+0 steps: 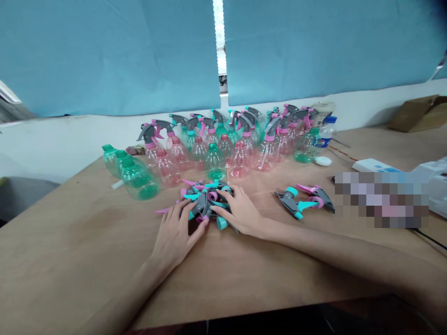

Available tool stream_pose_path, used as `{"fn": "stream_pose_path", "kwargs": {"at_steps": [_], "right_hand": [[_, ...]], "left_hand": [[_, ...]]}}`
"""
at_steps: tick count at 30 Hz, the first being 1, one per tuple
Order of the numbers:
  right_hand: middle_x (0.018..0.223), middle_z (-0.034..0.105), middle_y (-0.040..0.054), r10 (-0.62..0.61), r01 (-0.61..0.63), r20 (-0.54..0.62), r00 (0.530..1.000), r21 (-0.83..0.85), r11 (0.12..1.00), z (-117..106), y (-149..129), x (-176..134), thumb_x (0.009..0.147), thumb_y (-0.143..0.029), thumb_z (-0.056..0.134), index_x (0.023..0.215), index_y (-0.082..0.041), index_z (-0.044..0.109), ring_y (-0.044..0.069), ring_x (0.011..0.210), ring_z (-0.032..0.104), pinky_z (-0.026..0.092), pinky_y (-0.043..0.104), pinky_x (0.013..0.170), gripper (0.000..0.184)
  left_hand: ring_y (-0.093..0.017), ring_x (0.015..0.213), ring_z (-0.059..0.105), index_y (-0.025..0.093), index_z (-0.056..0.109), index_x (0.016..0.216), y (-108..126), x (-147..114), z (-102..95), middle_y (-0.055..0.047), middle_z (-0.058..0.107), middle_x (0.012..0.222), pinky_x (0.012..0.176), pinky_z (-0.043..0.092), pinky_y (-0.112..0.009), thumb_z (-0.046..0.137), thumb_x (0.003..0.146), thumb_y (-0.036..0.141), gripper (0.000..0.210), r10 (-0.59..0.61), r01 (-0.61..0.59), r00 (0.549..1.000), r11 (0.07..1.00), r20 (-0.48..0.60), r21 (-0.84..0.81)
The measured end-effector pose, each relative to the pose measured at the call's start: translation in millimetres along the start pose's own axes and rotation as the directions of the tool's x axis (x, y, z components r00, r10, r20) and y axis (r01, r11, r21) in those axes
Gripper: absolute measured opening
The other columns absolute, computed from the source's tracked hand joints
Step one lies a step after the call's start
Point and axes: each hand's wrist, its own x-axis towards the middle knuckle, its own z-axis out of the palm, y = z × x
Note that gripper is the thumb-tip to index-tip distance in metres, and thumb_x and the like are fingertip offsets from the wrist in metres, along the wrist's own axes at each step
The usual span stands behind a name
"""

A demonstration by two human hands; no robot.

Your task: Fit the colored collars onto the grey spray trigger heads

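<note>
A pile of grey, pink and turquoise trigger spray heads [202, 203] lies on the table in front of me. My left hand [174, 229] rests against the pile's near left side, thumb and fingers apart around some of the heads. From the right, my right hand [244, 211] reaches onto the same pile with its fingers spread, touching the heads. Neither hand visibly lifts one, though some fingertips are hidden among the parts. Two more spray heads [291, 202] lie apart to the right. Just behind the pile stand open-necked bottles, including a green bottle [215, 163] and a pink bottle [240, 160].
Rows of bottles, many with spray heads fitted [269, 135], stand farther back. Green bottles [139, 179] lean or lie at the left. A labelled drink bottle [326, 132], a white lid [323, 161], a white power strip [375, 165] and a cardboard box [419, 113] are at the right.
</note>
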Motion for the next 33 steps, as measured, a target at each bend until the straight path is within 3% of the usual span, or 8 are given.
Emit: {"fn": "stream_pose_path", "kwargs": {"at_steps": [8,13,18,22,26,28,30,33], "right_hand": [[0.136,0.04,0.0167,0.108,-0.108,-0.006,0.994,-0.028,0.994,16.6,-26.8,5.5,0.088,-0.064,0.034,0.133,-0.02,0.045,0.034,0.125,0.039,0.038,0.051,0.097,0.063],[0.135,0.044,0.0148,0.102,-0.102,0.029,0.994,-0.003,0.995,14.6,-33.8,12.3,0.086,-0.068,0.031,0.135,-0.025,0.043,0.034,0.125,0.039,0.04,0.051,0.095,0.067],[0.123,0.058,0.0078,-0.053,0.046,0.112,0.992,0.071,0.996,-37.2,-9.5,1.9,0.091,-0.056,0.038,0.132,-0.029,0.046,0.026,0.112,0.054,0.045,0.045,0.092,0.049],[0.113,0.065,0.0044,-0.116,0.098,0.222,0.968,0.089,0.991,-103.3,34.6,-26.7,0.09,-0.048,0.049,0.114,-0.025,0.062,0.022,0.104,0.06,0.047,0.038,0.092,0.036],[0.109,0.066,0.0056,0.05,-0.034,0.133,0.99,-0.113,0.993,-153.5,87.2,-66.6,0.089,-0.045,0.051,0.103,-0.025,0.067,0.024,0.102,0.062,0.047,0.042,0.092,0.029],[0.12,0.062,0.0083,0.089,-0.08,0.051,0.995,-0.164,0.983,-166.6,110.6,-86.2,0.087,-0.049,0.053,0.112,-0.025,0.064,0.027,0.11,0.059,0.045,0.045,0.097,0.036],[0.132,0.053,0.0097,0.084,-0.068,0.072,0.994,-0.203,0.977,-172.1,128.6,-102.7,0.084,-0.051,0.055,0.131,-0.027,0.05,0.029,0.122,0.051,0.042,0.048,0.102,0.053],[0.139,0.046,0.0104,0.051,-0.022,0.125,0.991,-0.218,0.976,-170.1,143.7,-117.3,0.084,-0.051,0.055,0.136,-0.027,0.043,0.03,0.129,0.043,0.04,0.05,0.104,0.058]], "left_hand": [[-0.031,0.109,0.054,0.019,0.044,0.121,-13.5,-0.3,-2.8,-0.013,0.053,0.121,0.09,0.047,-0.048,0.053,0.085,0.04,0.042,-0.004,0.003,1.0,0.999,-0.028,-0.046],[-0.029,0.106,0.056,0.021,0.049,0.114,-10.3,-1.2,-9.8,-0.011,0.053,0.118,0.09,0.047,-0.048,0.054,0.087,0.034,0.03,-0.011,-0.011,0.987,0.991,-0.159,-0.135],[-0.023,0.092,0.059,0.024,0.054,0.101,22.2,4.9,-15.1,-0.006,0.058,0.102,0.084,0.048,-0.042,0.057,0.085,0.02,0.017,0.167,-0.216,0.95,0.961,-0.263,-0.17],[-0.019,0.085,0.057,0.021,0.054,0.096,67.0,16.8,-3.1,-0.004,0.061,0.091,0.077,0.048,-0.035,0.053,0.084,0.009,0.017,0.338,-0.382,0.923,0.865,-0.185,-0.325],[-0.02,0.087,0.056,0.018,0.055,0.096,114.2,38.9,25.5,-0.007,0.061,0.093,0.076,0.05,-0.035,0.05,0.086,0.013,0.012,0.399,-0.381,0.915,0.805,-0.059,-0.455],[-0.022,0.096,0.056,0.017,0.054,0.104,135.7,55.0,41.0,-0.01,0.06,0.105,0.083,0.05,-0.038,0.051,0.087,0.018,0.018,0.367,-0.329,0.93,0.797,-0.027,-0.506],[-0.025,0.113,0.05,0.017,0.051,0.117,154.7,72.5,54.3,-0.012,0.055,0.121,0.094,0.046,-0.044,0.053,0.087,0.025,0.031,0.373,-0.33,0.927,0.777,-0.029,-0.536],[-0.029,0.123,0.043,0.017,0.045,0.129,176.2,93.2,67.9,-0.015,0.045,0.136,0.1,0.04,-0.049,0.056,0.086,0.038,0.049,0.367,-0.32,0.93,0.795,-0.011,-0.515]]}}
